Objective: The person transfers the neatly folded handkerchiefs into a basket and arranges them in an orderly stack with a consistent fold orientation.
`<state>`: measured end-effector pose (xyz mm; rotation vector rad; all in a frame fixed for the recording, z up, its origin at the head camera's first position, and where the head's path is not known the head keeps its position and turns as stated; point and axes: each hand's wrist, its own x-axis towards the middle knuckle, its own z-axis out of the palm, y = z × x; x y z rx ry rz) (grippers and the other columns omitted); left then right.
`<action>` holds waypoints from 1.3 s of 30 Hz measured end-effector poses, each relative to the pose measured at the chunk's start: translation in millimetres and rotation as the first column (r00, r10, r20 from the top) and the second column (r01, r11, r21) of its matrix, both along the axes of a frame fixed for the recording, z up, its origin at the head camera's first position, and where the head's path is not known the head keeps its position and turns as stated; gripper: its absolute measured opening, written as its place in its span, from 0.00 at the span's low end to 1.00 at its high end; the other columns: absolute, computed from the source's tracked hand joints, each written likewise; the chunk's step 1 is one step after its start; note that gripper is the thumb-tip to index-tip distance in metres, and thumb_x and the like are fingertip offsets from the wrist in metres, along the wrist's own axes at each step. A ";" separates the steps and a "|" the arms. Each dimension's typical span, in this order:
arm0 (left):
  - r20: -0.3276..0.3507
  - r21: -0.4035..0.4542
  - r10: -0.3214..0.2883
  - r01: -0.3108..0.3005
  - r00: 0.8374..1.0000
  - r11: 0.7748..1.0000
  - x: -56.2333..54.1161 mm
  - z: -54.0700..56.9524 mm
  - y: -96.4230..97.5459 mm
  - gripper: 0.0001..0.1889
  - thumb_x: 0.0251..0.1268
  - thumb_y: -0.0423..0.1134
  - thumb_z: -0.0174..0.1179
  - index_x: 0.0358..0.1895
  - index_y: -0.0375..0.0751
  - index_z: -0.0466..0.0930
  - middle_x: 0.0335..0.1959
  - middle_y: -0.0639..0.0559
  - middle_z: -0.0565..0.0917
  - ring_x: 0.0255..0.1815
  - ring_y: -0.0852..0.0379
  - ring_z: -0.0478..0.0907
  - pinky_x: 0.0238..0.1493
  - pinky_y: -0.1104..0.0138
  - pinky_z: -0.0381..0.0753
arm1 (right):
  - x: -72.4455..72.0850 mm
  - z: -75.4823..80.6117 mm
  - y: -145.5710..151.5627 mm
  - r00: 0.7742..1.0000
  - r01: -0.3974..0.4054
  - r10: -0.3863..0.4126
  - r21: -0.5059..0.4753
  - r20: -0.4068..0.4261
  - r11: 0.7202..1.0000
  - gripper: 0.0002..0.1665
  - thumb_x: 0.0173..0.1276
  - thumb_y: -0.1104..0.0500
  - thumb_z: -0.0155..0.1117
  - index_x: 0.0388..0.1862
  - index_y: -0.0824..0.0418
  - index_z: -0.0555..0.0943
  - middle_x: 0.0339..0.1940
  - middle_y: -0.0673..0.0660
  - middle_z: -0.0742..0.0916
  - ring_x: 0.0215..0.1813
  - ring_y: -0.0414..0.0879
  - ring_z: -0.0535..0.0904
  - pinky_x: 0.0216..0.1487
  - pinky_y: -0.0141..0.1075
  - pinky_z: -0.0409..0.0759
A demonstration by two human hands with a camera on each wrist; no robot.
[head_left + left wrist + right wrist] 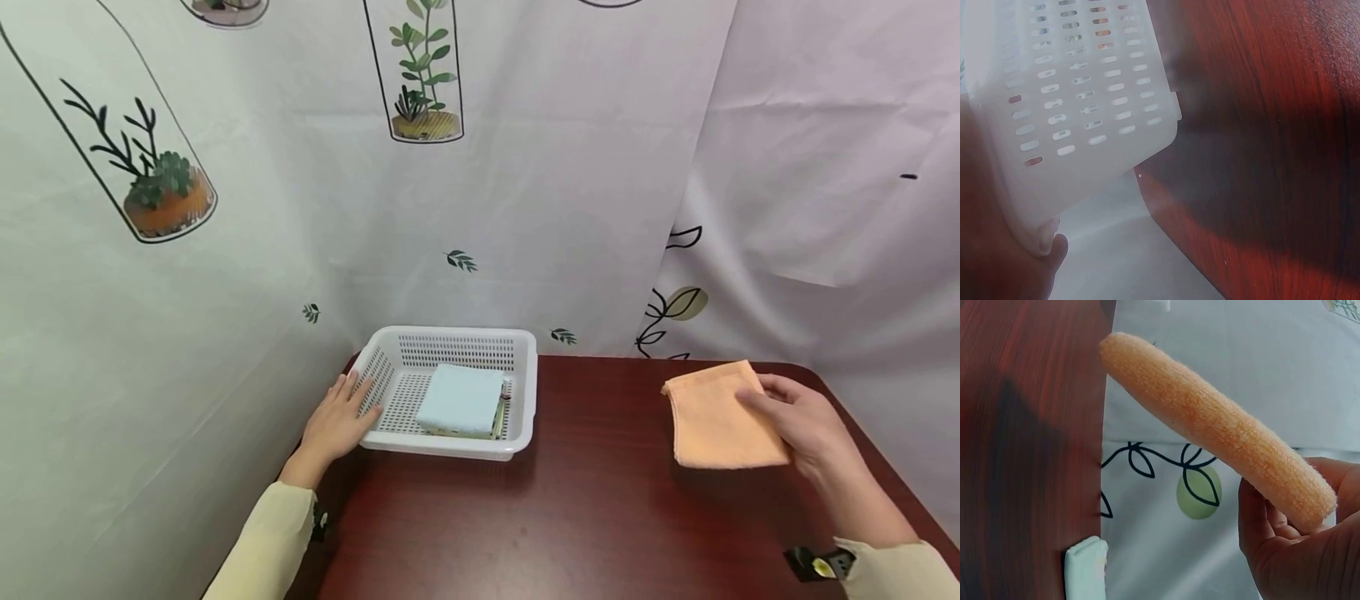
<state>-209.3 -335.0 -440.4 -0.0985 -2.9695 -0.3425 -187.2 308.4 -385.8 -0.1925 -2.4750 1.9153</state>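
My right hand [806, 421] pinches a small folded orange towel [723, 421] at its right edge, thumb on top. It holds the towel above the right side of the table; in the right wrist view the towel [1222, 425] appears edge-on as a thick fuzzy roll. On the left, my left hand [337, 421] rests on the rim of a white plastic basket [450, 447], its fingers spread and fairly straight. Inside the basket lies a pale blue folded cloth [461, 398] on top of other folded pieces, mostly hidden under it.
The dark red-brown table [525, 525] meets a white curtain wall [562, 208] with plant prints at the back and sides. A pale green folded cloth [1085, 572] lies by the table's edge in the right wrist view. The basket stands at the back left corner.
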 end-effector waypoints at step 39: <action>0.002 0.003 -0.012 0.012 1.000 1.000 1.5 0.9 0.2 0.35 0.77 0.52 0.50 0.77 0.33 0.60 0.80 0.29 0.52 0.81 0.30 0.43 0.78 0.40 0.47 | -21.7 17.0 -73.7 0.993 -0.111 0.116 -0.234 0.010 0.966 0.15 0.70 0.57 0.69 0.53 0.54 0.78 0.30 0.43 0.87 0.31 0.39 0.85 0.31 0.36 0.86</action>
